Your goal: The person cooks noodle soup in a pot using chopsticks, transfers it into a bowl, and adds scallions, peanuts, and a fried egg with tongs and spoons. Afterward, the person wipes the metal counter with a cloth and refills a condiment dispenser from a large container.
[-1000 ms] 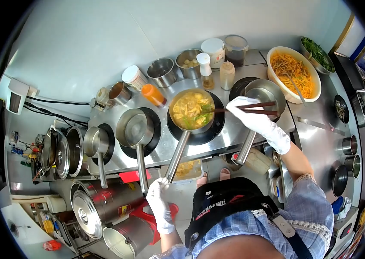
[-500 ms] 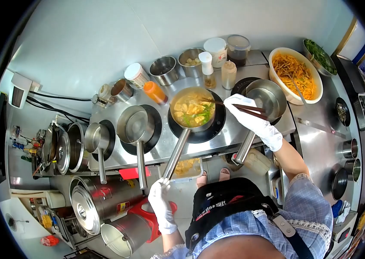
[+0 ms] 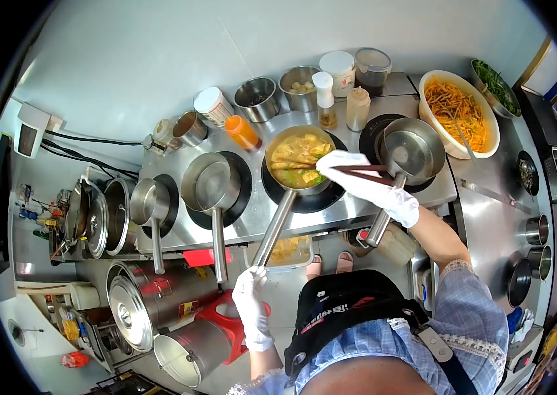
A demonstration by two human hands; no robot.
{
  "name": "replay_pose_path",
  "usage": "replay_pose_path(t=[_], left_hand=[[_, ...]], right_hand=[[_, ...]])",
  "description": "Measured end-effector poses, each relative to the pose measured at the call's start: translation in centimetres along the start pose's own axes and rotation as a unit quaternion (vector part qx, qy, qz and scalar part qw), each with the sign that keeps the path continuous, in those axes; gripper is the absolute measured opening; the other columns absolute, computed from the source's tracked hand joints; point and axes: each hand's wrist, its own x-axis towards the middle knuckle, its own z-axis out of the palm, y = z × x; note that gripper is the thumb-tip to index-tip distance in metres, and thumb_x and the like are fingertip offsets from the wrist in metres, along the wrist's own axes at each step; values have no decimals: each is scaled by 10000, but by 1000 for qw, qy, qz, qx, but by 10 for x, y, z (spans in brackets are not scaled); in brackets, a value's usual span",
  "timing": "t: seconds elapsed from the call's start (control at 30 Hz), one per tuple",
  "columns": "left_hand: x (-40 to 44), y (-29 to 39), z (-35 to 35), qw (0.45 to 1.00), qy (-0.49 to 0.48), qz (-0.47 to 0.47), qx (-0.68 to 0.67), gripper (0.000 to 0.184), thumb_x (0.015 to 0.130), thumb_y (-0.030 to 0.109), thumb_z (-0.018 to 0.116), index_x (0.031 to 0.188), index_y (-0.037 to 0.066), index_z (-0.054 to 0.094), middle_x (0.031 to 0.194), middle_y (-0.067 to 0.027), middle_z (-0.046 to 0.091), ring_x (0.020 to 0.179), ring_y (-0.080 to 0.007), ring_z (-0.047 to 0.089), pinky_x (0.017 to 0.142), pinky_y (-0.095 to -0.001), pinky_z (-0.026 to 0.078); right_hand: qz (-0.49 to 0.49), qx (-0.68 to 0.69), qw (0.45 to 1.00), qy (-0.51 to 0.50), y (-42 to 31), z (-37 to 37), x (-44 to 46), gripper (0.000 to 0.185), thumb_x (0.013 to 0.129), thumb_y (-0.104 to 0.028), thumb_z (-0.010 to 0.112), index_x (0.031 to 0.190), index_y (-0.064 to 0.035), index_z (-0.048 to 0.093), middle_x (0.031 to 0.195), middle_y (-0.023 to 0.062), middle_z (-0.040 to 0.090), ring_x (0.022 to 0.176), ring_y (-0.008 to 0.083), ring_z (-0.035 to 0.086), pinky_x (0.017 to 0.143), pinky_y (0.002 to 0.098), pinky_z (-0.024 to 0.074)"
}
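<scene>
My left hand [image 3: 250, 299], in a white glove, is closed on the end of the long handle of a steel saucepan [image 3: 279, 220]. Yellow broth with yellow chunks and some green leaves [image 3: 301, 148] fills this pan, which sits on a round black burner [image 3: 336, 191]. My right hand [image 3: 357, 181], also gloved in white, grips a pair of dark chopsticks [image 3: 367, 172]. Their tips reach into the food in the pan; the fingers reach over the pan's right rim. Right of it stands another saucepan [image 3: 438, 148] holding clear liquid, its handle passing beneath my right wrist.
Two more saucepans [image 3: 193, 187] [image 3: 140, 197] stand to the left. Behind are an orange squeeze bottle [image 3: 242, 133], steel pots [image 3: 256, 108] and white-lidded jars [image 3: 212, 106]. At the right lies a tub of orange shreds [image 3: 428, 118]. Below left are a large stockpot [image 3: 166, 289] and a red stool [image 3: 233, 342].
My right hand has moved left and slightly down, bringing the chopsticks further across the pan. The green leaves are now mostly covered. My left hand stays on the handle; the view has shifted slightly.
</scene>
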Motion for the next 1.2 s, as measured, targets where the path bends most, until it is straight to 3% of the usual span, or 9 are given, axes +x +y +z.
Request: replay_pose_path(t=[0.07, 0.2, 0.33, 0.43, 0.57, 0.77, 0.93, 1.07, 1.2], left_hand=[[2, 0, 5, 1000, -22, -16, -9, 274, 957, 187, 533, 1101, -36, 605, 1015, -121, 668, 930, -201, 650, 825, -302, 506], [1, -5, 15, 995, -66, -71, 19, 264, 961, 188, 540, 1076, -33, 626, 980, -114, 675, 915, -188, 648, 833, -305, 507], [11, -46, 8, 977, -136, -155, 61, 266, 961, 188, 541, 1076, -35, 630, 1014, -134, 675, 939, -210, 655, 857, -334, 513], [23, -78, 9, 957, -151, -228, 98, 289, 966, 213, 536, 1094, -29, 628, 1012, -119, 677, 933, -192, 650, 852, -327, 511], [50, -124, 11, 939, -159, -291, 89, 243, 956, 181, 546, 1062, -18, 636, 991, -85, 669, 884, -160, 635, 797, -292, 502], [86, -158, 7, 925, -204, -301, 110, 267, 950, 178, 563, 1126, -16, 615, 1029, -104, 679, 888, -157, 648, 776, -282, 511], [102, -163, 5, 890, -280, -307, 189, 322, 974, 247, 514, 1148, -9, 605, 1054, -120, 675, 941, -191, 650, 827, -288, 504], [113, -172, 11, 870, -287, -345, 202, 346, 966, 291, 501, 1163, 26, 604, 1053, -95, 675, 959, -187, 648, 826, -311, 501], [132, -212, 27, 883, -250, -335, 215, 286, 942, 277, 557, 1078, 34, 626, 950, -73, 680, 835, -176, 648, 734, -284, 502]], right_hand=[[-23, -21, 997, -74, 7, 0, 3, 152, 888, -91, 599, 999, 12, 615, 970, 101, 638, 929, 191, 625, 807, 283, 494], [27, -112, 993, 8, 4, -21, 3, 122, 885, -77, 594, 960, 16, 619, 931, 99, 645, 890, 217, 634, 779, 293, 498], [-102, -256, 960, 58, -30, -44, -3, 57, 877, -34, 581, 881, 6, 621, 852, 96, 630, 810, 207, 627, 721, 297, 496], [-20, -189, 981, 40, -44, -44, -3, 91, 889, -77, 578, 889, 4, 620, 807, 80, 599, 760, 198, 599, 695, 311, 480], [99, -150, 983, 45, -24, -13, 2, 150, 892, -137, 596, 956, -6, 632, 941, 90, 652, 910, 201, 637, 789, 293, 493], [52, -119, 975, 179, -54, -20, -26, 123, 897, -116, 579, 915, -7, 633, 895, 77, 646, 853, 187, 638, 739, 297, 496], [150, 197, 894, 373, -21, -35, -84, 142, 905, -98, 600, 939, 32, 645, 903, 102, 669, 834, 178, 660, 766, 293, 568], [155, 272, 833, 456, 7, -26, -110, 146, 906, -96, 599, 963, 33, 636, 916, 119, 668, 839, 215, 668, 781, 334, 587], [181, 257, 835, 452, 21, -25, -121, 167, 906, -129, 618, 970, 24, 643, 919, 118, 675, 852, 221, 673, 795, 351, 582]])
